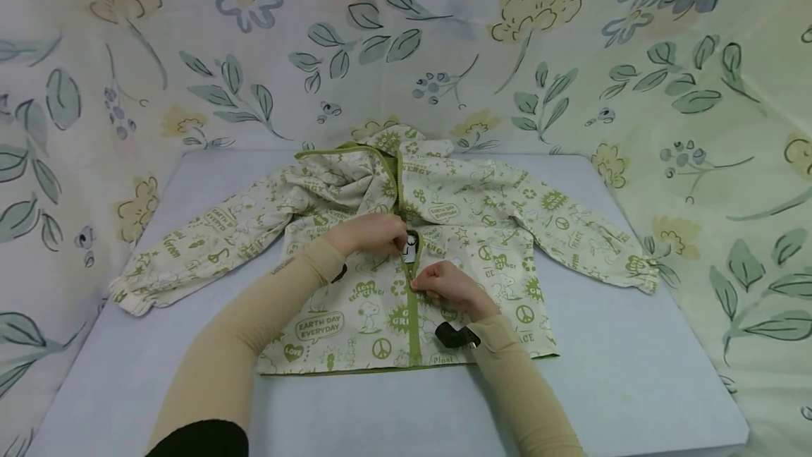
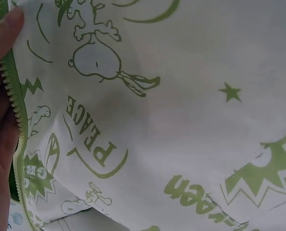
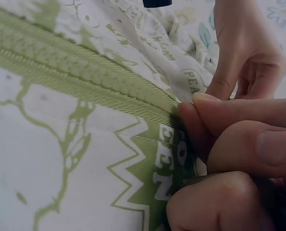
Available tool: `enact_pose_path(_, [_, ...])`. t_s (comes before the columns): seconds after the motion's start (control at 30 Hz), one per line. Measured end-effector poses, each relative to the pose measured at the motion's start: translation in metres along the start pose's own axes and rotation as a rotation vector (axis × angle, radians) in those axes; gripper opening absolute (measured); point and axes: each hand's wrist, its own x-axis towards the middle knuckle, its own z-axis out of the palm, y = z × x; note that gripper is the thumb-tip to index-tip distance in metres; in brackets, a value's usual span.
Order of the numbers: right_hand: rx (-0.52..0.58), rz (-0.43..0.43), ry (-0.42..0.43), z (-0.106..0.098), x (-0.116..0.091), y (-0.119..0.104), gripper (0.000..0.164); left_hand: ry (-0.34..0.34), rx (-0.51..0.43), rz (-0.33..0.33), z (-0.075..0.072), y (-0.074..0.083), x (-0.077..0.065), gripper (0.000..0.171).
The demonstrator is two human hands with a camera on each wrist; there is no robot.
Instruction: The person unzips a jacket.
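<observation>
A white jacket (image 1: 374, 302) with green cartoon print lies front up, sleeves spread out. Its green front zipper (image 1: 414, 330) is joined below the hands and parted above them. My left hand (image 1: 371, 233) pinches the parted front edge; in the left wrist view, the thumb (image 2: 10, 26) lies on the cloth beside the zipper teeth (image 2: 13, 91). Lower down, my right hand (image 1: 453, 284) pinches the zipper where the two sides meet. Its curled fingers (image 3: 229, 149) hide the zipper pull in the right wrist view, with the left hand (image 3: 251, 53) just beyond.
The jacket rests on a white table (image 1: 634, 372). A floral cloth (image 1: 406, 41) hangs behind and along both sides. The hood (image 1: 393, 139) lies near the table's back edge. A black wrist-camera mount (image 1: 457, 335) sits at the right wrist.
</observation>
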Motion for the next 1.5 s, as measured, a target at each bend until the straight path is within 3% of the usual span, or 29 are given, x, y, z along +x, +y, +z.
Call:
enact_pose_path(0.23, [-0.017,-0.016,0.000,-0.004,0.007,-0.002,0.041,-0.035,-0.021,-0.071,-0.002,-0.005,0.004,0.007])
enact_pose_path(0.5, [0.035,0.011,-0.030,-0.005,0.006,0.001,0.035,-0.040,-0.008,-0.051,-0.002,-0.009,0.007,0.003])
enact_pose_path(0.73, [0.016,0.014,-0.038,-0.005,0.004,0.005,0.043,-0.030,-0.023,-0.047,0.000,-0.011,0.008,0.003])
enact_pose_path(1.23, [0.012,-0.005,-0.030,-0.002,0.000,0.005,0.030,-0.015,0.052,-0.140,-0.004,-0.012,0.006,0.006])
enact_pose_path(1.5, [0.024,-0.028,-0.060,-0.001,-0.003,0.006,0.028,0.007,0.059,-0.135,-0.003,-0.015,0.005,0.005])
